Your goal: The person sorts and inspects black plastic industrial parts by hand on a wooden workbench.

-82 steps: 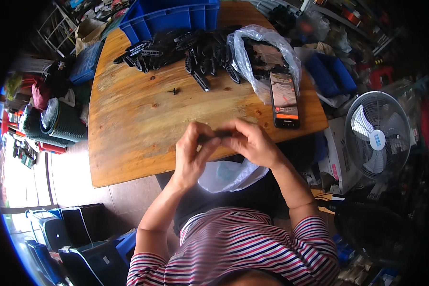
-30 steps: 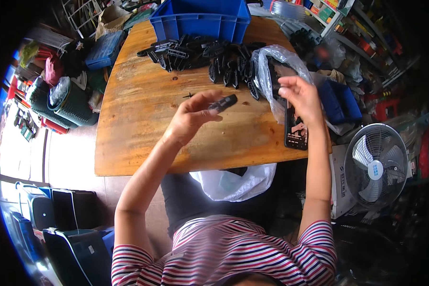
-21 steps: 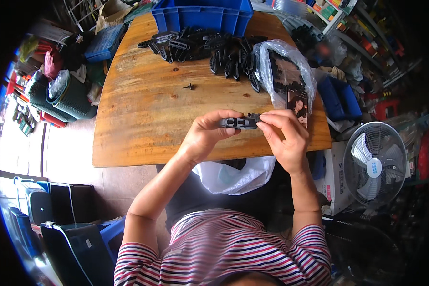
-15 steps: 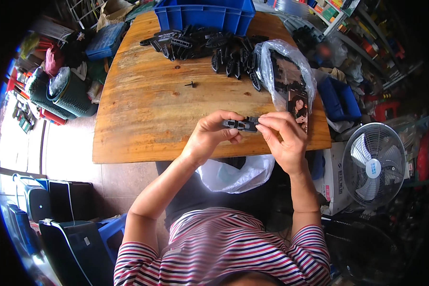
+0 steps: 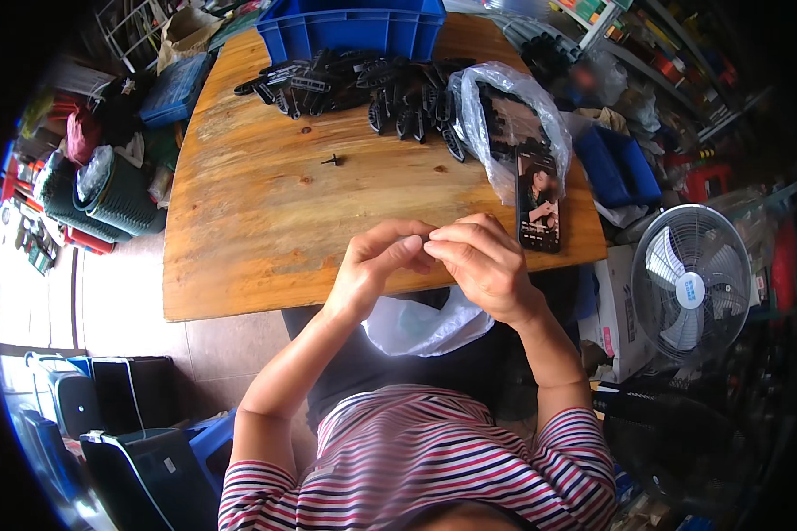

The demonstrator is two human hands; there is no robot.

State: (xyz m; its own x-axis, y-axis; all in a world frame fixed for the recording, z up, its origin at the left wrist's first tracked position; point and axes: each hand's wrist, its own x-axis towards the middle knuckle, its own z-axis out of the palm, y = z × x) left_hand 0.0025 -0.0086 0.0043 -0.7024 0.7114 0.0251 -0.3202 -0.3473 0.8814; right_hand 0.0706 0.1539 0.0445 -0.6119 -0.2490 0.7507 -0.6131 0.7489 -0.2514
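Over the table's near edge, my left hand (image 5: 370, 267) and my right hand (image 5: 485, 270) meet at the fingertips. Both are closed, thumbs against fingers. Whatever they pinch is hidden behind the fingers. Beneath them, at my lap, hangs an open white plastic bag (image 5: 427, 326). A small black pin-like piece (image 5: 332, 160) lies alone on the wooden table (image 5: 248, 230). Farther off is a pile of long black slotted plastic parts (image 5: 312, 82). Right of my right hand, a phone (image 5: 537, 205) with a lit screen leans against a clear plastic bag (image 5: 558, 119) of black pieces.
A blue crate (image 5: 350, 35) stands at the table's far end. To the right are a blue bin (image 5: 617, 168), a standing fan (image 5: 691, 288) and a white carton (image 5: 622, 310). Green baskets (image 5: 119, 208) and dark cases (image 5: 150, 469) stand on the left.
The dark plastic part that showed between my hands is now out of sight. My right hand has moved left and turned inward, its fingers closing against my left fingertips. The view has shifted slightly.
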